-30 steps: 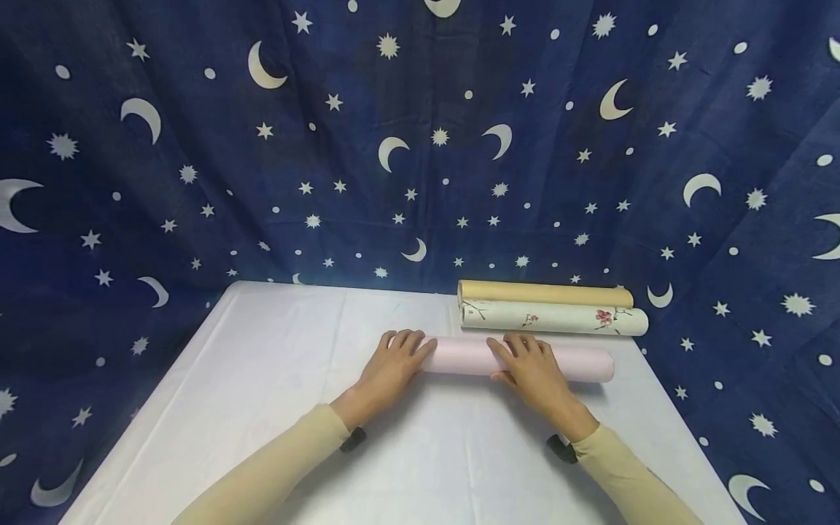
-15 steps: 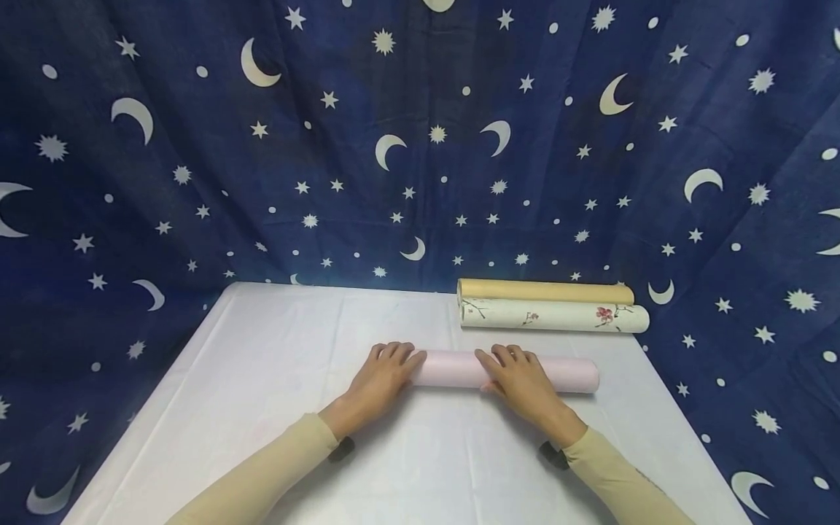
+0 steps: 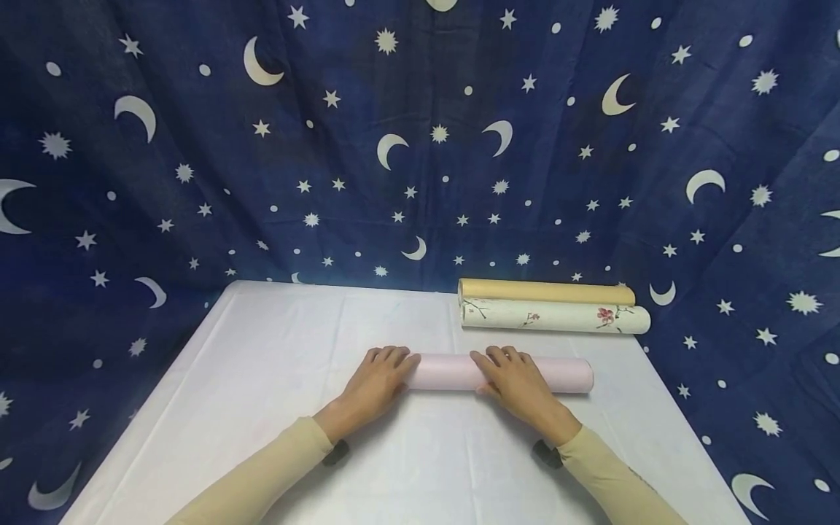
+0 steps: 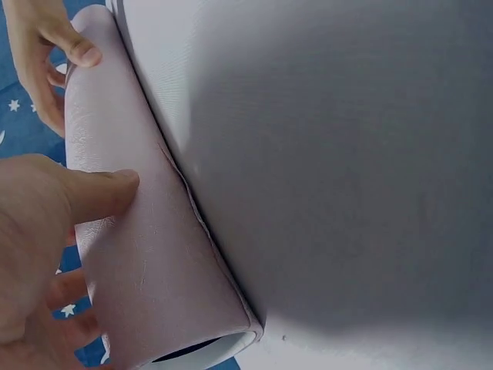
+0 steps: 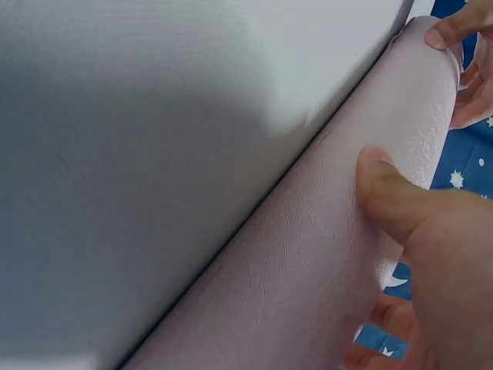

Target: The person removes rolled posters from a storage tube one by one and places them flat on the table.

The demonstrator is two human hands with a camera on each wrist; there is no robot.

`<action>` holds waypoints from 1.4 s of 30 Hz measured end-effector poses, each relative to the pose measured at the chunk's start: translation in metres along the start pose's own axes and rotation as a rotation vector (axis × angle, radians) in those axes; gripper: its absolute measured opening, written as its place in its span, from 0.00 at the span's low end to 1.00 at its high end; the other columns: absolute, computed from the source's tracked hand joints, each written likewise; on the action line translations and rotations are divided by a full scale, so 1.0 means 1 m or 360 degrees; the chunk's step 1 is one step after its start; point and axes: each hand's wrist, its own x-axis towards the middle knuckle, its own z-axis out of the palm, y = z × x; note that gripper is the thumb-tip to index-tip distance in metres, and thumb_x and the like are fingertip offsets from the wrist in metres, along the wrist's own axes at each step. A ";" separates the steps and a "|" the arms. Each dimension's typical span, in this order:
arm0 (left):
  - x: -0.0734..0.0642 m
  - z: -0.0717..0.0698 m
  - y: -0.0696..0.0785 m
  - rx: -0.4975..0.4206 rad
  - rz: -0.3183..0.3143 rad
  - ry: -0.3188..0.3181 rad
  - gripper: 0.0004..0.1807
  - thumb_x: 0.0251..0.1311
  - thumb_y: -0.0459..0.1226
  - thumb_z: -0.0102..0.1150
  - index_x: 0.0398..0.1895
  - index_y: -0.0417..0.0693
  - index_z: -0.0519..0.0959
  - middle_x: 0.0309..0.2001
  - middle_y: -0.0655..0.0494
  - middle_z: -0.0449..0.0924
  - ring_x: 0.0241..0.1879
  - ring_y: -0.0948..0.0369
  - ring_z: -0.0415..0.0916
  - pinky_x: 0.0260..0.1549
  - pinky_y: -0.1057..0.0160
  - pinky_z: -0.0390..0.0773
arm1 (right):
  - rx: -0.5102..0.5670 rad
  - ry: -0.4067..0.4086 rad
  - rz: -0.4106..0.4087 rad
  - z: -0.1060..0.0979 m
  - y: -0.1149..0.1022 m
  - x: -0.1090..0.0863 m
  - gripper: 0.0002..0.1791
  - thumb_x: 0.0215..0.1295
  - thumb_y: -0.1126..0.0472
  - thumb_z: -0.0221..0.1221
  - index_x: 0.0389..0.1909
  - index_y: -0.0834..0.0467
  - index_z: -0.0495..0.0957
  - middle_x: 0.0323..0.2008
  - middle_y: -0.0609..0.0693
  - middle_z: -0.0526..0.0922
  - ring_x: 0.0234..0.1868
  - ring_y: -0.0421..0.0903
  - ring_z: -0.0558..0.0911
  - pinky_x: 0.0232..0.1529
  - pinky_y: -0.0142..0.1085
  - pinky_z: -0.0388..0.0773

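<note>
A pale pink wallpaper roll (image 3: 446, 372) lies crosswise on the white-covered table (image 3: 262, 328). My left hand (image 3: 375, 383) grips its left end, thumb on the near side and fingers over the far side. Farther right along the same roll, my right hand (image 3: 520, 383) holds it with the thumb and fingers spread across it. From the left wrist view, the pink roll (image 4: 154, 254) shows its hollow end and a loose paper edge low along its side. The right wrist view shows my thumb pressing on the roll's creased, textured surface (image 5: 308, 223).
Behind the pink roll, at the back right of the table, a cream roll with red blossoms (image 3: 558, 316) lies alongside a yellow roll (image 3: 545, 291). A dark blue curtain (image 3: 420, 168) with moons and stars hangs behind and beside the table.
Both hands have brought the pink roll nearer to me and a little to the left, widening the gap to the two rolls behind. Most of that movement came in the first half second.
</note>
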 end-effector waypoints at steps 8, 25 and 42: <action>0.003 -0.006 -0.005 -0.0118 -0.0007 0.0060 0.26 0.55 0.39 0.69 0.58 0.50 0.76 0.56 0.52 0.80 0.59 0.54 0.76 0.59 0.52 0.74 | 0.0018 -0.0033 -0.0026 -0.003 0.005 0.003 0.36 0.58 0.41 0.65 0.67 0.48 0.70 0.52 0.52 0.78 0.53 0.55 0.78 0.47 0.53 0.77; -0.021 -0.037 -0.033 -0.0838 -0.0530 0.0496 0.20 0.61 0.33 0.60 0.58 0.46 0.75 0.50 0.52 0.83 0.47 0.54 0.82 0.45 0.52 0.82 | 0.0190 -0.0013 -0.0024 -0.017 -0.013 0.013 0.38 0.57 0.40 0.66 0.69 0.46 0.68 0.59 0.54 0.76 0.56 0.56 0.78 0.52 0.52 0.76; -0.040 -0.025 -0.039 -0.1813 -0.1275 0.0097 0.25 0.67 0.36 0.55 0.66 0.41 0.65 0.58 0.42 0.76 0.56 0.49 0.76 0.57 0.53 0.78 | 0.0279 -0.0117 -0.0089 -0.013 -0.054 0.047 0.38 0.63 0.38 0.61 0.72 0.45 0.63 0.59 0.50 0.75 0.57 0.53 0.78 0.53 0.49 0.75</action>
